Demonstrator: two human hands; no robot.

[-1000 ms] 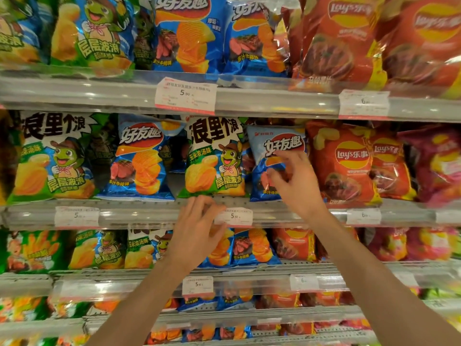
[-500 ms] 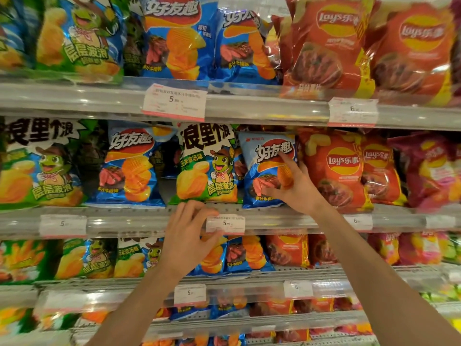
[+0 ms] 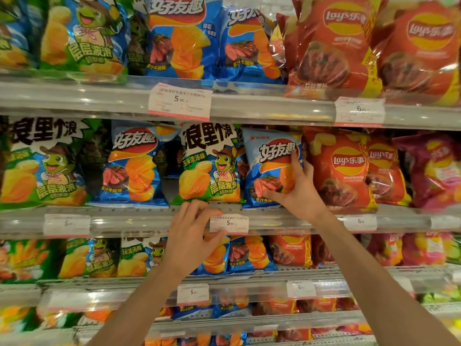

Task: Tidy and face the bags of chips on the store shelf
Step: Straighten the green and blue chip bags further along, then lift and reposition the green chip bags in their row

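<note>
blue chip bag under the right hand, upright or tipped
Upright: the blue chip bag stands on the shelf edge, front facing out, right hand on it.

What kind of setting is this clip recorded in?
Almost certainly a shop's snack aisle: tiered shelves packed with chip bags such as a blue bag under the right hand, with price tags clipped along the shelf edges.

You're in a shop, at a snack aisle. Tiered metal shelves (image 3: pixel 269 109) run across your view, packed with bags of chips (image 3: pixel 139 163) in rows of green, blue and red. Price tags (image 3: pixel 180 102) sit in clear strips on each shelf edge, reading 5.90 and what looks like 6-something, too blurred to confirm.
</note>
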